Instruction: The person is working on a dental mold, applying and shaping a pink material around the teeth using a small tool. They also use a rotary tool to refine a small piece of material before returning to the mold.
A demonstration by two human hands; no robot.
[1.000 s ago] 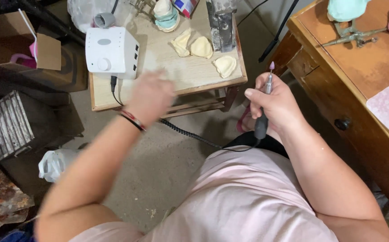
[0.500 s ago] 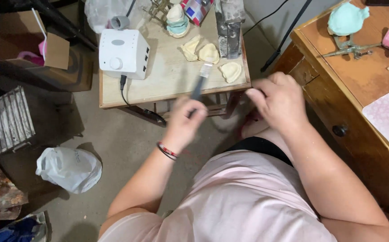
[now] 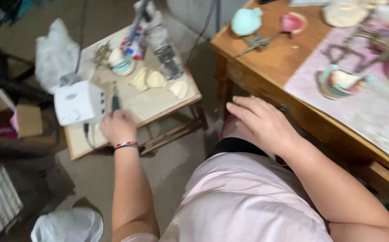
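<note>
Hands first: right hand (image 3: pixel 264 123) lies spread flat by the wooden desk (image 3: pixel 266 67) edge, holding nothing. Left hand (image 3: pixel 119 127) is wrapped around a dark rotary tool (image 3: pixel 115 99), tip up, over the small surface (image 3: pixel 152 105) just beside the white control box (image 3: pixel 79 103). Pale plaster pieces (image 3: pixel 156 80) sit farther back.

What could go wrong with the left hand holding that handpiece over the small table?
The left hand holds the dark handpiece right beside the white control box, which sits near the small table edge; a nudge might push it off. The pale plaster casts lie close by and could get knocked. The cord hanging below the box might snag.
</note>
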